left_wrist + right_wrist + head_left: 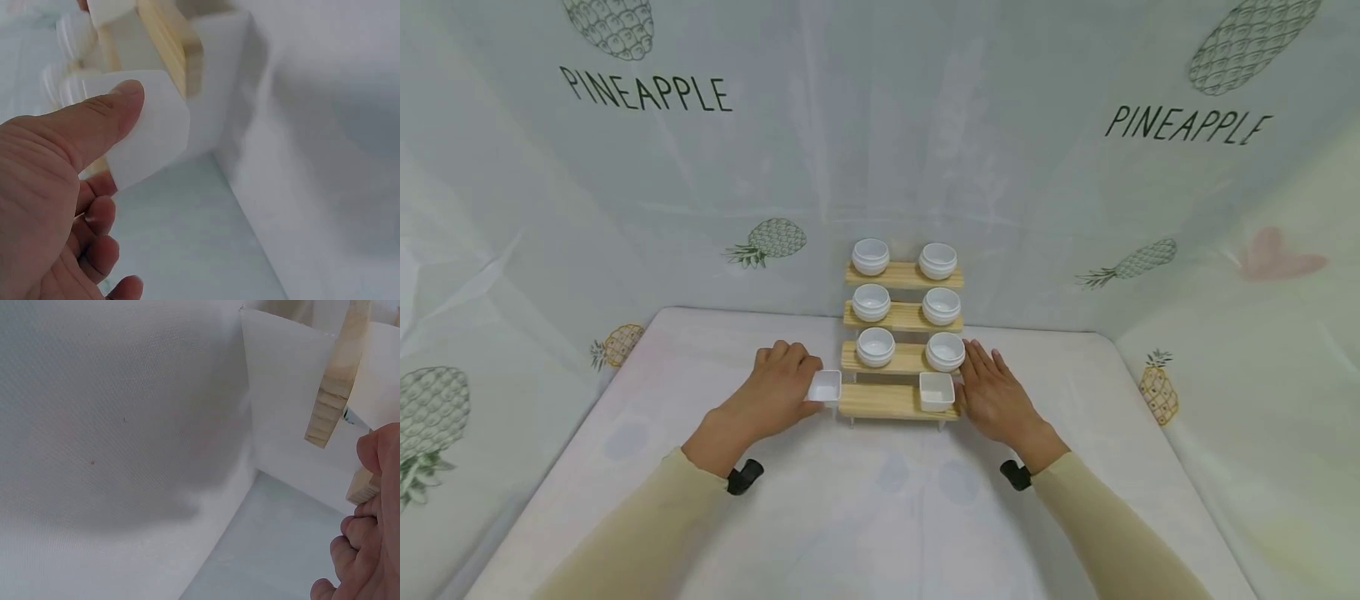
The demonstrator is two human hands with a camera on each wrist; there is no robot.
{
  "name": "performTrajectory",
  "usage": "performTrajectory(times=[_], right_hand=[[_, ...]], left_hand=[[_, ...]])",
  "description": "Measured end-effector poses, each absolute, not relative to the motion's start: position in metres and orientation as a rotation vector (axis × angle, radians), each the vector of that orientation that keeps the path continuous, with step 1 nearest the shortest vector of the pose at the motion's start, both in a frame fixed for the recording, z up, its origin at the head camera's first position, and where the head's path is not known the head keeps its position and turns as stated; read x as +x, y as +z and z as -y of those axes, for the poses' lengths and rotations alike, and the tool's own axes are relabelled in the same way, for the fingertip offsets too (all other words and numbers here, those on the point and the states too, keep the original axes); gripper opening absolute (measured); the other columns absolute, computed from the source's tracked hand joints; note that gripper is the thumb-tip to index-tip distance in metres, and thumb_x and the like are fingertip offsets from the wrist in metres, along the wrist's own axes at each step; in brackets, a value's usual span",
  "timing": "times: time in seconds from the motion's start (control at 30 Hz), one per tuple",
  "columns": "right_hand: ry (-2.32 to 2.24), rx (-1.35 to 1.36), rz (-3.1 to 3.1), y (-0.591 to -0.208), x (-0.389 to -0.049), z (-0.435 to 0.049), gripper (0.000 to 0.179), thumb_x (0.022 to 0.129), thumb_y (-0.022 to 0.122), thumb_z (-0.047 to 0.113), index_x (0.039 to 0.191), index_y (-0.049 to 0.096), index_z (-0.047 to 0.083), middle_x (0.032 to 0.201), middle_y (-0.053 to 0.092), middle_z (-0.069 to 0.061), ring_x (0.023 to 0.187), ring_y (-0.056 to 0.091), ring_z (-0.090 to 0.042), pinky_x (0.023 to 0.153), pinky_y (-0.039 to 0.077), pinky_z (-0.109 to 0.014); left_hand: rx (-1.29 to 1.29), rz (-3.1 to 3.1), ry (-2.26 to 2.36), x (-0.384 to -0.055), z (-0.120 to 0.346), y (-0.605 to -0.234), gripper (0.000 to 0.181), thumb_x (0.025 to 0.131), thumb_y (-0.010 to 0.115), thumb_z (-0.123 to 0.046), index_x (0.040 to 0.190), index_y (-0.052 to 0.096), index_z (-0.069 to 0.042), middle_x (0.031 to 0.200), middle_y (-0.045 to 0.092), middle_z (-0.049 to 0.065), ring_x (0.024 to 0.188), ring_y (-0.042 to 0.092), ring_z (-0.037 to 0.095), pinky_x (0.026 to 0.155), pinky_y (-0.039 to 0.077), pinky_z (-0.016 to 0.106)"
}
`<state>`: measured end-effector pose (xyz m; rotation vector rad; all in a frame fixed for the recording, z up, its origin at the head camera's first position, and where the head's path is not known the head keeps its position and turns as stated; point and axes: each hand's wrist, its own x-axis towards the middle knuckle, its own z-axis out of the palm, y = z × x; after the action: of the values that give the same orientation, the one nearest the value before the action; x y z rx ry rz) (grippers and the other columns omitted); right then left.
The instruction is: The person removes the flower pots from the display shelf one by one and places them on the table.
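Observation:
My left hand (pixel 778 385) pinches a small white square bowl (pixel 825 386) between thumb and fingers, at the left end of the lowest wooden shelf (pixel 880 401). In the left wrist view, the thumb lies on the side of that bowl (pixel 153 134). A second white square bowl (pixel 937 392) sits on the right end of this shelf. Beside it, my right hand (pixel 996 400) has its fingers extended along the stand's right side. In the right wrist view, the right thumb is close to the white bowl; whether it touches cannot be seen.
The stepped stand's upper shelves (pixel 904 317) carry several round white bowls (pixel 871 302), in pairs. Behind the stand hangs a pale curtain (pixel 895 125) with pineapple prints. A whitish cloth (pixel 880 517) covers the table under both arms.

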<state>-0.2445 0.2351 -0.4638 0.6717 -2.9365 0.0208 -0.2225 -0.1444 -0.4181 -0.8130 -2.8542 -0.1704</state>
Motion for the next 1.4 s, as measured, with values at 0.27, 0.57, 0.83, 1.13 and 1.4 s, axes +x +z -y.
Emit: performTrajectory(times=[0.27, 0.57, 0.83, 1.13, 1.4], right_hand=[[0.013, 0.677, 2.913, -0.460, -0.243, -0.234, 0.067, 0.112, 0.045, 0.027, 0.163, 0.022, -0.010, 0.169, 0.027, -0.028, 0.158, 0.027, -0.042, 0.127, 0.022, -0.059], [0.048, 0.679, 2.927, -0.463, -0.245, -0.232, 0.066, 0.112, 0.044, 0.026, 0.163, 0.021, -0.009, 0.170, 0.025, -0.027, 0.159, 0.026, -0.042, 0.128, 0.020, -0.058], [-0.004, 0.652, 2.950, -0.459, -0.244, -0.231, 0.067, 0.112, 0.045, 0.027, 0.162, 0.022, -0.011, 0.170, 0.026, -0.028, 0.159, 0.026, -0.042, 0.128, 0.021, -0.058], [0.035, 0.664, 2.941, -0.461, -0.246, -0.233, 0.066, 0.112, 0.043, 0.026, 0.163, 0.021, -0.010, 0.170, 0.025, -0.028, 0.159, 0.026, -0.043, 0.128, 0.021, -0.058], [0.020, 0.677, 2.921, -0.461, -0.246, -0.233, 0.066, 0.112, 0.045, 0.025, 0.161, 0.024, -0.012, 0.168, 0.028, -0.029, 0.157, 0.029, -0.043, 0.127, 0.023, -0.059]], left_hand=[[-0.687, 2.955, -0.137, -0.246, 0.190, -0.429, 0.058, 0.087, 0.089, -0.033, 0.128, 0.065, -0.001, 0.116, 0.059, 0.016, 0.107, 0.048, 0.036, 0.094, 0.039, 0.059], [-0.705, 3.041, -0.194, -0.256, 0.193, -0.453, 0.056, 0.088, 0.087, -0.035, 0.130, 0.065, -0.003, 0.118, 0.060, 0.015, 0.109, 0.049, 0.036, 0.096, 0.039, 0.060], [-0.736, 3.040, -0.234, -0.262, 0.176, -0.459, 0.057, 0.089, 0.086, -0.035, 0.131, 0.065, -0.004, 0.119, 0.059, 0.013, 0.108, 0.046, 0.033, 0.097, 0.038, 0.056], [-0.689, 3.070, -0.221, -0.281, 0.160, -0.469, 0.060, 0.090, 0.085, -0.036, 0.136, 0.063, -0.004, 0.120, 0.059, 0.015, 0.107, 0.045, 0.034, 0.094, 0.038, 0.054], [-0.614, 3.081, -0.144, -0.293, 0.152, -0.474, 0.060, 0.095, 0.080, -0.036, 0.141, 0.061, -0.003, 0.123, 0.059, 0.018, 0.110, 0.046, 0.037, 0.093, 0.039, 0.054]])
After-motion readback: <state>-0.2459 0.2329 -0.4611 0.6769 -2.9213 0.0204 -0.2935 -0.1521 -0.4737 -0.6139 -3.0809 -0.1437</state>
